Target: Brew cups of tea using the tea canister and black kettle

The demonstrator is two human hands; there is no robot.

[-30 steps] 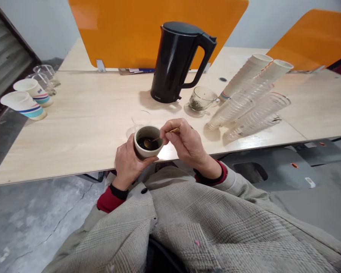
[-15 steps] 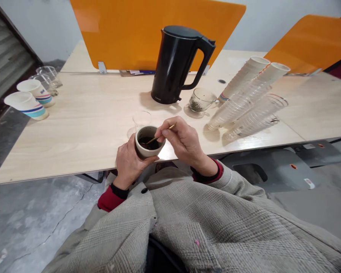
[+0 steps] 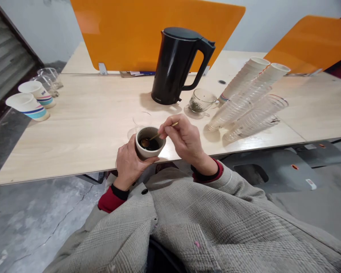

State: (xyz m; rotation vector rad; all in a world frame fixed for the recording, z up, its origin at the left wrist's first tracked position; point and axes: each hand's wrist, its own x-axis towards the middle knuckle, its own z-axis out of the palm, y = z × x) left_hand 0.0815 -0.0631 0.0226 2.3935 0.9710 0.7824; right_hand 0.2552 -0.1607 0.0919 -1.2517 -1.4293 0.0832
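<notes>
My left hand point(image 3: 128, 162) is wrapped round a small beige cup point(image 3: 149, 145) with dark contents, held over the near edge of the wooden table point(image 3: 82, 125). My right hand point(image 3: 184, 139) pinches a thin gold spoon point(image 3: 156, 136); its bowl is lifted at the cup's left inner side. Just behind the cup stands a clear plastic cup point(image 3: 141, 119).
A black kettle point(image 3: 179, 65) stands at mid-table, a glass mug point(image 3: 201, 101) with tea leaves beside it. Stacks of paper and plastic cups point(image 3: 248, 98) lie on their sides to the right. Striped paper cups point(image 3: 31, 100) and glasses sit far left. Orange dividers point(image 3: 136, 30) stand behind.
The spoon has swept round inside the cup, its bowl now raised at the left side. Both hands stay where they were; the view shifted slightly.
</notes>
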